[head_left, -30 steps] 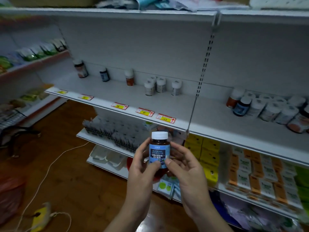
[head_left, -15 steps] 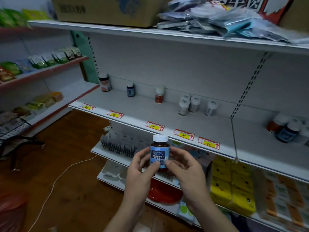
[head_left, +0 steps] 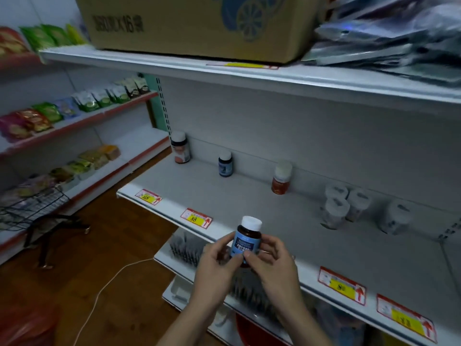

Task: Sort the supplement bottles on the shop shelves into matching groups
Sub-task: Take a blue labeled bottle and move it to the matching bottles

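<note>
A brown bottle with a blue label and white cap (head_left: 247, 239) stands upright in front of the white middle shelf (head_left: 249, 203). My left hand (head_left: 217, 265) and my right hand (head_left: 274, 263) both pinch it by its lower part. At the back of that shelf stand a large bottle with an orange label (head_left: 180, 151), a small blue-label bottle (head_left: 225, 164), an orange-label bottle (head_left: 281, 178), and a cluster of white bottles (head_left: 344, 204) with one more white bottle (head_left: 396, 217) to their right.
A cardboard box (head_left: 194, 23) and stacked packets (head_left: 399, 38) sit on the top shelf. Price tags (head_left: 197, 218) line the shelf edge. Snack shelves (head_left: 74, 113) run along the left, above a wire basket (head_left: 32, 206). A white cable (head_left: 104, 288) lies on the wooden floor.
The view has swung left and upward along the shelf, bringing the left group of bottles closer. Both hands keep hold of the blue-label bottle, now nearer the shelf edge.
</note>
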A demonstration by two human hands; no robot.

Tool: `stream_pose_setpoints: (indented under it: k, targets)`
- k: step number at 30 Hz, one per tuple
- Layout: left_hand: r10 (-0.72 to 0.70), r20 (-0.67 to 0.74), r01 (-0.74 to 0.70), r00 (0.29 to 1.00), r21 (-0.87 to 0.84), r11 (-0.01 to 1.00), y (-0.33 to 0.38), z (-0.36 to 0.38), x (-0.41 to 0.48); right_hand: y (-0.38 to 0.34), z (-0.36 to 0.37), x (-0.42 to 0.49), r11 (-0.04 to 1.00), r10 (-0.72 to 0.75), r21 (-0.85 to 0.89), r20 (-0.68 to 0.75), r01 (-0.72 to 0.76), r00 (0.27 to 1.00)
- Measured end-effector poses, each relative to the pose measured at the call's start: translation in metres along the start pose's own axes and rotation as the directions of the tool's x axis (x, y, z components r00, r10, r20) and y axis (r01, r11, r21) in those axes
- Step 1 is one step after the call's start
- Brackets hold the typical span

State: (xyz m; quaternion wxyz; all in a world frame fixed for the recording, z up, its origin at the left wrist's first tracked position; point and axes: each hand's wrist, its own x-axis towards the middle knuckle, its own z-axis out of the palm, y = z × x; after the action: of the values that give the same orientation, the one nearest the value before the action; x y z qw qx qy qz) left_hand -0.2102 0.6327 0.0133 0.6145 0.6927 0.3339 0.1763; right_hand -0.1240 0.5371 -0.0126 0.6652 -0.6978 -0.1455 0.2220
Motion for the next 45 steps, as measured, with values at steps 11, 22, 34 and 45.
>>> stream_pose_setpoints:
  k: [11, 22, 34, 45]
  targets:
    - [0.028, 0.105, -0.041, 0.994, 0.125, 0.991, 0.018, -0.015, 0.153, -0.023, 0.056, 0.157, 0.945, -0.081, -0.324, -0.072, 0.053, 0.994]
    - [-0.094, 0.305, 0.104, 0.948, -0.018, 0.994, -0.002, -0.03, 0.284, -0.01, 0.116, 0.261, 0.874, -0.128, -0.482, -0.336, -0.054, 0.933]
    - [-0.146, 0.45, 0.175, 0.881, -0.023, 0.984, 0.002, -0.062, 0.324, -0.015, 0.148, 0.29, 0.866, -0.099, -0.472, -0.489, -0.167, 0.867]
    - [-0.028, 0.434, 0.1, 0.901, -0.143, 0.985, 0.015, -0.041, 0.287, -0.031, 0.115, 0.225, 0.928, -0.142, -0.367, -0.526, -0.073, 0.838]
